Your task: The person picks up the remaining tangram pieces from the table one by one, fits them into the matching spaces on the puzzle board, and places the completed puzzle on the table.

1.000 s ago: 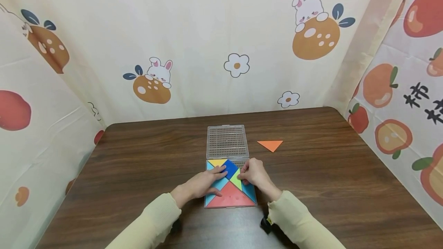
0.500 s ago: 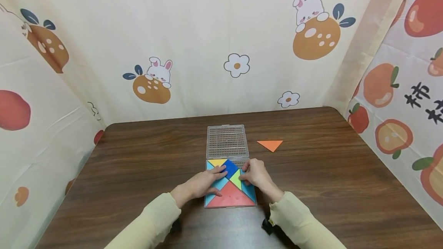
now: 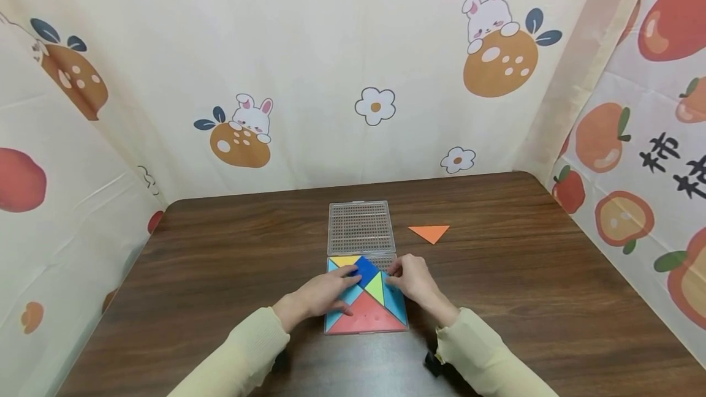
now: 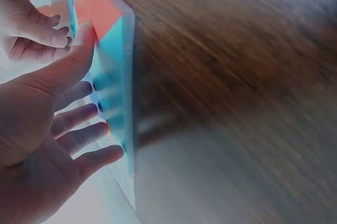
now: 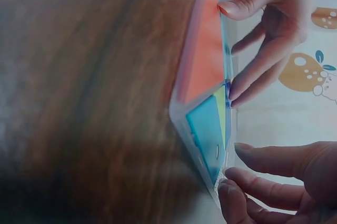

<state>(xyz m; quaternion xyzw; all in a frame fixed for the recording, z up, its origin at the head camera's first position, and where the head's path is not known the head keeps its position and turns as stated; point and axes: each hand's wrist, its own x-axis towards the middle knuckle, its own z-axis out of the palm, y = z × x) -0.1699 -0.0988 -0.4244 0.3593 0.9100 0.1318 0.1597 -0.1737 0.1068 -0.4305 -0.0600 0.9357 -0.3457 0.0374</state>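
Tangram pieces lie in the near half of a clear plastic case (image 3: 361,228), which lies unfolded. My left hand (image 3: 322,294) rests on them, its fingers spread over the blue square (image 3: 368,272) and the light-blue pieces at the left. My right hand (image 3: 413,279) is at the far end of the right-hand blue piece (image 3: 394,299); its fingers are bent, and in the right wrist view thumb and index finger (image 5: 263,184) are apart with nothing visible between. Between the hands lies a yellow-green triangle (image 3: 375,288). A large red triangle (image 3: 368,316) fills the near edge; a yellow piece (image 3: 344,260) is at the far left.
An orange triangle (image 3: 430,233) lies alone on the brown wooden table (image 3: 248,238), beyond the right hand. The case's far half has a dotted grid. Printed fabric (image 3: 331,66) stands behind and at both sides of the table.
My right hand has shifted slightly right, off the edge of the yellow-green triangle to the blue piece beside it. My left hand has stayed in place. The head view has tilted slightly.
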